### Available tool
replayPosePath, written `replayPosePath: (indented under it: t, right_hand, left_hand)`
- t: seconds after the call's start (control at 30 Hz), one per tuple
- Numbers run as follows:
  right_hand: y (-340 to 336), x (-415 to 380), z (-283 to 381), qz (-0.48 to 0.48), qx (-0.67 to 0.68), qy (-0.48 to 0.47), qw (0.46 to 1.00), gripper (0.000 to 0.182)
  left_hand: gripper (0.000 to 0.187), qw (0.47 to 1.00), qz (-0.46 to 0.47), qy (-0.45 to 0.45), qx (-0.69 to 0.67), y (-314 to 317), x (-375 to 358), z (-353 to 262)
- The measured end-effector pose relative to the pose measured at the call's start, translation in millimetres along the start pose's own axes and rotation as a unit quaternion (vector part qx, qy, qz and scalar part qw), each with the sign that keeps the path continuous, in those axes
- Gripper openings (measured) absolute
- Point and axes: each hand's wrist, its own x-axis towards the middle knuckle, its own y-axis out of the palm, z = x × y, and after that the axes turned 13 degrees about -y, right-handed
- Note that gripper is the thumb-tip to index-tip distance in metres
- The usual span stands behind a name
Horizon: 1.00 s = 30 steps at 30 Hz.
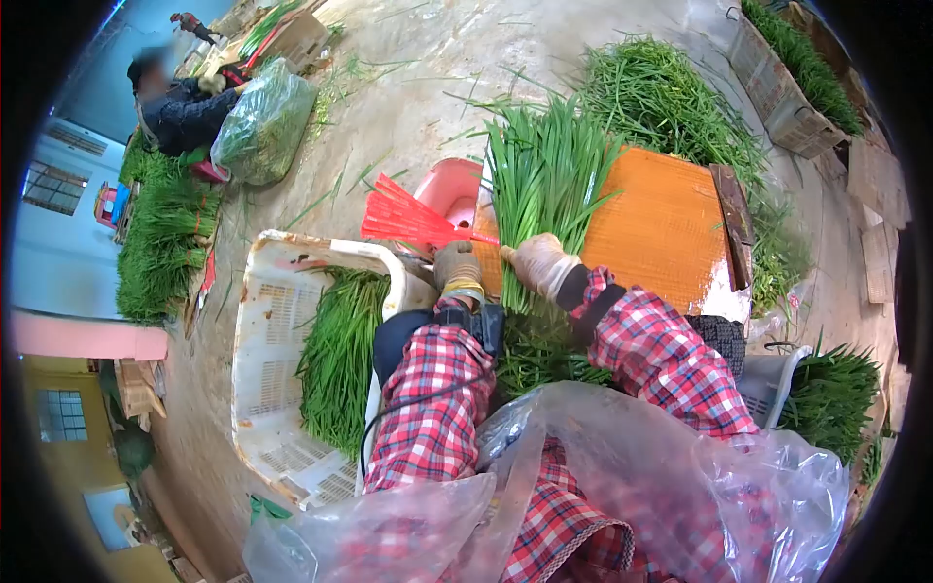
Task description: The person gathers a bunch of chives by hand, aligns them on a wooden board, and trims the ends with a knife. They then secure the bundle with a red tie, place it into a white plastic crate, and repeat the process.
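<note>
A bundle of long green chives (539, 175) lies on the orange board (666, 219), leaf tips pointing away from me. My right hand (542, 264), in a pale glove, is closed over the near end of this bundle. Just to its left, my left hand (457, 269), in a dirty glove, has its fingers curled at the narrow end of a fan of red strips (408, 220). The strips taper toward the chives. Both hands' fingertips are partly hidden. Behind the strips sits a pink basin (453, 189).
A white plastic crate (267, 330) with chives stands at my left; another crate (768, 394) stands at right. Loose greens (661, 97) heap beyond the board. A filled crate (777, 83) is far right. A co-worker (180, 112) sits by a plastic bag (264, 126). Clear plastic covers my lap.
</note>
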Motion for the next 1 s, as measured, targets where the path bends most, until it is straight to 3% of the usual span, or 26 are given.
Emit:
replayPosePath:
  t: [0.13, 0.23, 0.37, 0.4, 0.53, 0.73, 0.83, 0.93, 1.0]
  right_hand:
    - [7, 2, -3, -0.034, 0.005, -0.020, 0.999, 0.037]
    - [7, -2, -1, -0.079, 0.045, -0.013, 0.996, 0.037]
    - [4, -6, -6, -0.082, 0.081, -0.024, 0.993, 0.035]
    - [9, -1, -9, -0.071, 0.060, -0.034, 0.995, 0.044]
    - [6, -12, -10, -0.094, 0.056, -0.047, 0.993, 0.047]
    - [11, -6, -11, -0.093, 0.070, -0.040, 0.992, 0.049]
    - [10, -7, -13, -0.092, 0.075, -0.041, 0.992, 0.051]
    - [4, -13, -12, -0.073, 0.080, -0.043, 0.993, 0.054]
    - [1, -14, -13, -0.054, 0.085, -0.039, 0.994, 0.057]
  left_hand:
    - [0.026, 0.995, -0.056, 0.063, 0.047, 12, 52, 0]
    - [0.030, 0.997, 0.041, 0.018, -0.058, 16, 57, 13]
    - [0.026, 0.963, 0.090, 0.211, -0.144, 20, 49, 9]
    - [0.027, 0.969, 0.173, 0.126, -0.127, 13, 40, 2]
    - [0.030, 0.932, 0.294, 0.088, -0.194, 2, 31, -10]
    - [0.023, 0.938, 0.311, 0.080, -0.128, -14, 13, -18]
    - [0.013, 0.935, 0.309, 0.072, -0.160, -4, 21, -8]
    - [0.010, 0.951, 0.271, -0.006, -0.151, -7, 15, -3]
    - [0.011, 0.950, 0.243, 0.029, -0.192, -7, 7, 1]
